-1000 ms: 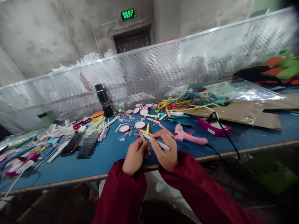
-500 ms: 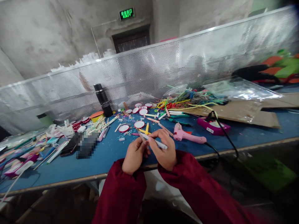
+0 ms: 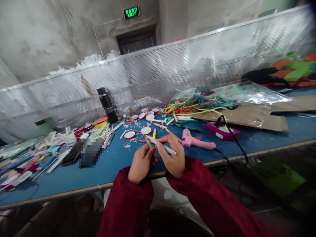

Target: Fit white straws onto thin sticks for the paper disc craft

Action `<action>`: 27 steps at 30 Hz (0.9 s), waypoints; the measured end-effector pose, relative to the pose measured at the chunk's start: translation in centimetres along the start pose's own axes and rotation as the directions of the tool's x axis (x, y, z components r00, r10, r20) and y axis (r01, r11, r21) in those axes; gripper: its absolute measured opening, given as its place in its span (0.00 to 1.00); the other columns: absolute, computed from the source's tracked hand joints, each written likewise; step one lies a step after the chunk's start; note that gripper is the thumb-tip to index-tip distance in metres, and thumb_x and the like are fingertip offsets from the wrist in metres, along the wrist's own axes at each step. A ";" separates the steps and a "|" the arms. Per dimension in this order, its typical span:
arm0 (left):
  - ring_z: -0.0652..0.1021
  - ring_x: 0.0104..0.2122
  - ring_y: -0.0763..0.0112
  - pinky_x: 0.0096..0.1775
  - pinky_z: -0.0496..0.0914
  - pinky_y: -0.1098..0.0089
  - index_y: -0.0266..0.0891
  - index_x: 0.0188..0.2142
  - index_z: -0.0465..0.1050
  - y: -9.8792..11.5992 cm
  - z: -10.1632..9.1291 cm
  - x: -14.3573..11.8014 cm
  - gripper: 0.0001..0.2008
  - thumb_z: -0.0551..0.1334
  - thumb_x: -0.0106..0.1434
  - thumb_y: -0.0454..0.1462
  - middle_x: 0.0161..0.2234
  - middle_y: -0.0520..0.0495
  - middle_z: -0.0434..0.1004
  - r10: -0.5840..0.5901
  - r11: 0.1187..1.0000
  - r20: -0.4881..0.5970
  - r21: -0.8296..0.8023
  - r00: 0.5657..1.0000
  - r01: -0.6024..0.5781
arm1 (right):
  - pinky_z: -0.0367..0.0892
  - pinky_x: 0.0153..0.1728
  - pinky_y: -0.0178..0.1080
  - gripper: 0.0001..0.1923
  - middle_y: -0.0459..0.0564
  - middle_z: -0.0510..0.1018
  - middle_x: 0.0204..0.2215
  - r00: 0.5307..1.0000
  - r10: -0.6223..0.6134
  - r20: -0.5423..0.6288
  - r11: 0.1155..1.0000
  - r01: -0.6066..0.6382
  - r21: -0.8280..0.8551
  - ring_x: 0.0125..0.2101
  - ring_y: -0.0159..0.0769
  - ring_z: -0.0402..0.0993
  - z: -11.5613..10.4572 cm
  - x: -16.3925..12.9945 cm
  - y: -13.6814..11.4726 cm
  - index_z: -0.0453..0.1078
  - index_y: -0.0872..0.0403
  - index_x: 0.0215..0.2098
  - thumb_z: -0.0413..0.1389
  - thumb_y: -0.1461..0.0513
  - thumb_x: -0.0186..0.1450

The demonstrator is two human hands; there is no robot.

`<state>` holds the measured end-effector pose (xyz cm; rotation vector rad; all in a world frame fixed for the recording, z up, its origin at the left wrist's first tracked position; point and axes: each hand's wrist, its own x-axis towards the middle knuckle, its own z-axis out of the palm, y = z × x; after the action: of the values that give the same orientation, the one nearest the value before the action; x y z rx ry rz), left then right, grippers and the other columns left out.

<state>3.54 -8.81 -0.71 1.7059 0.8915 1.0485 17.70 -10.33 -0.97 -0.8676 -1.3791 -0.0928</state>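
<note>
My left hand (image 3: 140, 164) is closed around a thin flat wooden craft stick (image 3: 147, 142), which pokes up past the thumb. A white marker pen (image 3: 170, 150) is gripped in my right hand (image 3: 174, 159) like a writing tool, its front end slanting left toward the stick. Whether the tip touches the stick I cannot tell. Just beyond my fingers lie a yellow marker (image 3: 154, 134) and two round white discs with red rims, one of them a disc (image 3: 145, 130). A pink hot glue gun (image 3: 197, 143) rests to the right of my right hand.
A black bottle (image 3: 107, 104) stands by the perforated metal screen (image 3: 153, 74). Bundled coloured cords (image 3: 209, 102) and cardboard (image 3: 237, 116) lie at the back right, near a purple box (image 3: 223, 131) with a black cable. Sticks, pens and a phone (image 3: 71, 154) cover the left side.
The view has shifted slightly, so the scene sits a little further left and higher. My right hand has moved slightly relative to the stick; both hands keep their holds.
</note>
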 end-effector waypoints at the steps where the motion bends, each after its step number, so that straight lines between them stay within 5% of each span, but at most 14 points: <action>1: 0.70 0.23 0.73 0.28 0.62 0.72 0.38 0.33 0.68 -0.1 0.0 0.0 0.18 0.59 0.70 0.50 0.25 0.52 0.74 0.000 1.000 0.000 -0.011 1.000 0.000 | 0.65 0.40 0.44 0.06 0.44 0.78 0.27 1.000 -0.007 -0.001 1.000 0.007 0.007 0.32 0.38 0.74 0.0 0.0 0.0 0.70 0.50 0.32 0.56 0.65 0.67; 27: 0.70 0.23 0.73 0.28 0.63 0.72 0.38 0.32 0.69 -0.1 0.1 -0.1 0.20 0.59 0.70 0.53 0.24 0.52 0.72 0.009 1.000 -0.015 -0.011 1.000 -0.009 | 0.67 0.44 0.45 0.04 0.44 0.80 0.28 1.000 -0.014 0.017 1.000 0.014 -0.004 0.33 0.38 0.76 0.0 0.1 -0.2 0.71 0.49 0.33 0.57 0.64 0.67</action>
<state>3.56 -8.88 -0.82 1.6962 0.8870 1.0719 17.60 -10.43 -0.74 -0.8641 -1.4017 -0.0987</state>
